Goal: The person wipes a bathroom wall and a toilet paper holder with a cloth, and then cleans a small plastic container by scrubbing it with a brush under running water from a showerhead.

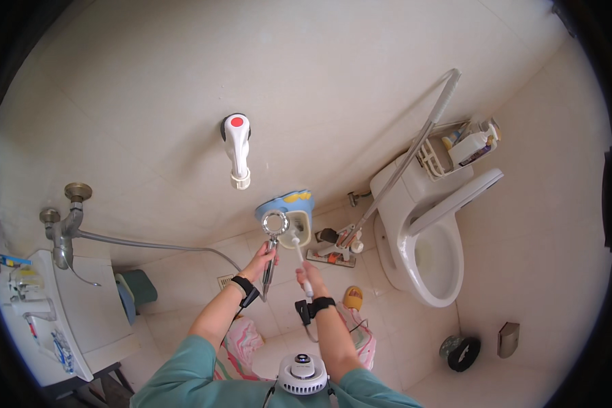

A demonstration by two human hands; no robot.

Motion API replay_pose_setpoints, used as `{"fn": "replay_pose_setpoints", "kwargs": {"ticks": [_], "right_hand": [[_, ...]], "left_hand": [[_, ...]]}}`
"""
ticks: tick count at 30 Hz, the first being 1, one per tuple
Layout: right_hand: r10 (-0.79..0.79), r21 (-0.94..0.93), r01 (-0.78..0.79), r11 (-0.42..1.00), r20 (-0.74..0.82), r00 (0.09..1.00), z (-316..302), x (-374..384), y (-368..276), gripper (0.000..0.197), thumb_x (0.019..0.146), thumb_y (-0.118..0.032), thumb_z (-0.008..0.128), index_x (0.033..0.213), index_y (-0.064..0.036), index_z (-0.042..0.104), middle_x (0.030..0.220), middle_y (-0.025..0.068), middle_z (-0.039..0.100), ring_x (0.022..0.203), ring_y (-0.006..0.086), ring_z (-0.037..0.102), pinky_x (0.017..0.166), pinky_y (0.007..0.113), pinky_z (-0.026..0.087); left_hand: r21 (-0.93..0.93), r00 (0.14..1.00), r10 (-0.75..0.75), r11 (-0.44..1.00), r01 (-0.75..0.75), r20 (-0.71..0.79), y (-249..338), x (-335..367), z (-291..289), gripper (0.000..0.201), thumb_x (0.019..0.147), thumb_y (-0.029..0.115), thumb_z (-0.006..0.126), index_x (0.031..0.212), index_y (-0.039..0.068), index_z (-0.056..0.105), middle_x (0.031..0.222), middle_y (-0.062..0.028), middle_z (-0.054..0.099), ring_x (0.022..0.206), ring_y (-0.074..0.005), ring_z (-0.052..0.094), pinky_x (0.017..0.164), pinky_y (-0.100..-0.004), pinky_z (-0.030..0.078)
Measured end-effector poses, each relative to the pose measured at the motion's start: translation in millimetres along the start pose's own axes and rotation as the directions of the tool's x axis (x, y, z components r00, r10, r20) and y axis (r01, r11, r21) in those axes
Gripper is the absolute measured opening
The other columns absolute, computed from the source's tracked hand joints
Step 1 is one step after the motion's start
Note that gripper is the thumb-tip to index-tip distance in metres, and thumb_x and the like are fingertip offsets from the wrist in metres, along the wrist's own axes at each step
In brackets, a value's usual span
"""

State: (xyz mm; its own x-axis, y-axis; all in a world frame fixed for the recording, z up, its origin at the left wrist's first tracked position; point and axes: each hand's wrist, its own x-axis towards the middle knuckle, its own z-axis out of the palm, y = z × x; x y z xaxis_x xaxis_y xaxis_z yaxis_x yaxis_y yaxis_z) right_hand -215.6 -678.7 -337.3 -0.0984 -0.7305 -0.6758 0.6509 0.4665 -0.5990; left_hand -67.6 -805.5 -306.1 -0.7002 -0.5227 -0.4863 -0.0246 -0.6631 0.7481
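While I look down from the head view, my left hand has its grip wrapped around the handle of a chrome shower head, held upright with the round face turned up toward me, likely so the nozzle side is in plain sight. Its hose sags left to the wall tap, slack enough to let the head come this far out. My right hand has its grip closed on a thin white brush, looks like a toothbrush, angled up and left so the bristle end sits just beside the shower head's rim; contact, can't tell, too small. Both hands are up in front of my chest, near each other, over the tiled floor, which suits close work on a small part. Black straps on both wrists.

Behind the shower head: a blue child's potty against the wall, partly hidden. Above it a white tap with a red dot sticks out of the wall. Right: toilet, seat up, a wire rack of bottles on its tank, a long-handled mop leaning across it. A yellow slipper lies near my right wrist. Far left, a white sink with small items on its rim. Low right, a dark round bin.
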Motion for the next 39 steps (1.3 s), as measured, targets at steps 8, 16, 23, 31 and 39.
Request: {"fn": "replay_pose_setpoints", "kwargs": {"ticks": [8,16,23,31,39], "right_hand": [[-0.278,0.954,-0.171,-0.246,0.1,0.955,46,-47,-14,0.009,0.084,0.002,0.032,0.092,0.0052,0.035,0.066,0.004,0.039,0.047,0.0091,0.039,0.042,0.02,0.042],[-0.124,0.995,-0.002,-0.099,-0.01,0.992,23,-4,-19,0.014,0.09,-0.009,0.033,0.08,-0.0005,0.036,0.062,0.0028,0.038,0.044,0.0104,0.037,0.04,0.02,0.038],[0.026,-0.063,-0.051,0.997,-0.358,0.933,60,-15,-20,0.031,0.09,-0.016,0.035,0.114,0.0033,0.043,0.051,0.0038,0.044,0.033,0.0178,0.042,0.032,0.029,0.037],[0.225,0.209,-0.176,0.962,-0.24,0.944,33,-50,-34,0.035,0.091,-0.023,0.036,0.121,-0.0052,0.034,0.064,0.0093,0.048,0.039,0.0162,0.042,0.033,0.028,0.039],[0.222,0.71,-0.176,0.681,0.029,0.975,19,18,-28,0.015,0.09,-0.015,0.033,0.085,-0.0018,0.035,0.063,0.0031,0.037,0.041,0.0085,0.034,0.034,0.017,0.034]], "left_hand": [[-0.013,1.0,0.019,1.0,-0.019,-0.01,1,-6,-8,0.017,0.091,0.019,0.043,0.106,0.011,0.041,0.077,-0.002,0.05,0.072,-0.0118,0.049,0.069,-0.0259,0.042],[0.023,0.999,-0.011,1.0,0.01,0.033,1,-9,-1,0.02,0.092,0.023,0.042,0.109,0.013,0.041,0.079,-0.0012,0.049,0.075,-0.0115,0.049,0.072,-0.0278,0.042],[-0.058,1.0,0.015,0.998,-0.017,-0.024,-3,-12,-5,0.017,0.092,0.018,0.042,0.106,0.01,0.041,0.077,-0.0015,0.048,0.072,-0.0114,0.048,0.07,-0.0266,0.042],[0.007,1.0,0.0,1.0,0.0,0.005,6,-17,2,0.018,0.091,0.02,0.045,0.105,0.01,0.042,0.077,-0.0013,0.048,0.072,-0.0113,0.048,0.069,-0.0256,0.042],[0.026,1.0,0.0,1.0,0.0,0.03,5,-13,-7,0.015,0.092,0.019,0.042,0.104,0.011,0.041,0.078,-0.0012,0.048,0.075,-0.0114,0.048,0.07,-0.0266,0.042]]}}
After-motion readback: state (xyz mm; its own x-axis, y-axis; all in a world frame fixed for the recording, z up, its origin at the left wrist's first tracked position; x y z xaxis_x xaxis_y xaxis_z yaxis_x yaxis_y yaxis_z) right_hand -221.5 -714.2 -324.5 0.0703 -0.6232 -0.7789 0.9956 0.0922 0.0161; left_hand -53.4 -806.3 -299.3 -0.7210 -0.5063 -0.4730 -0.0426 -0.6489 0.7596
